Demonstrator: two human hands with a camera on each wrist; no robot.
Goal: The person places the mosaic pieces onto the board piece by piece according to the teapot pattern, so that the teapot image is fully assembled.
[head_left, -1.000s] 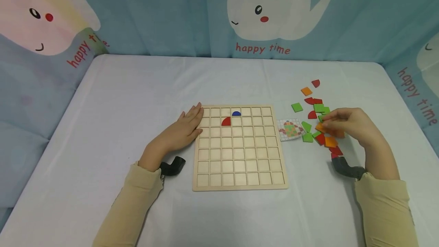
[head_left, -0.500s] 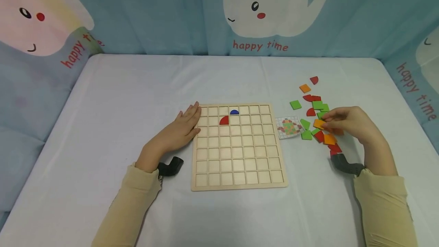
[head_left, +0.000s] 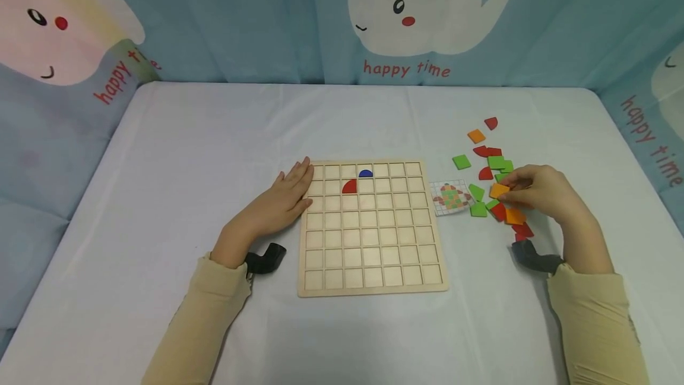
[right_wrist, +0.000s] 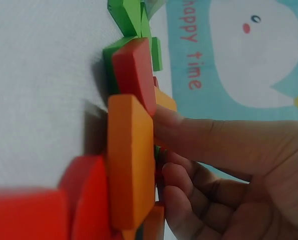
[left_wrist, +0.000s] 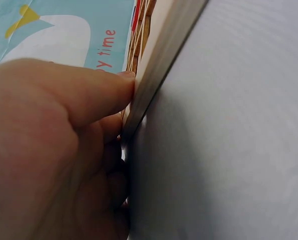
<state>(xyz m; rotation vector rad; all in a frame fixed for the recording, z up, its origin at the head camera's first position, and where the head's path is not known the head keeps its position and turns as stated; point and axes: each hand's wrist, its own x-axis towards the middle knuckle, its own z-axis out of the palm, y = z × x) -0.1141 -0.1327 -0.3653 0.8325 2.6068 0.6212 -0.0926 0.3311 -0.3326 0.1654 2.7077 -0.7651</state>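
On the white table lies a wooden grid board [head_left: 374,287]; a red quarter-circle tile [head_left: 350,186] and a blue half-circle tile [head_left: 366,173] sit in its upper cells. My left hand [head_left: 275,207] rests at the board's left edge, fingers extended; in the left wrist view the thumb [left_wrist: 106,92] touches the rim. At the right, my right hand [head_left: 545,192] pinches an orange square tile [head_left: 499,190] between thumb and fingers, over the pile. The right wrist view shows this orange tile [right_wrist: 166,101] partly hidden behind the thumb.
Red, green and orange tiles lie scattered around the right hand, among them a green tile [head_left: 462,161] and another orange tile [head_left: 515,216]. A printed pattern card [head_left: 441,210] lies between board and pile. Dark wrist-camera mounts [head_left: 267,259] jut from both sleeves. A blue curtain [head_left: 267,22] stands behind.
My right hand has shifted slightly left, and the orange square tile is now between its thumb and fingers. The left hand stays at the board; the head view tilts slightly.
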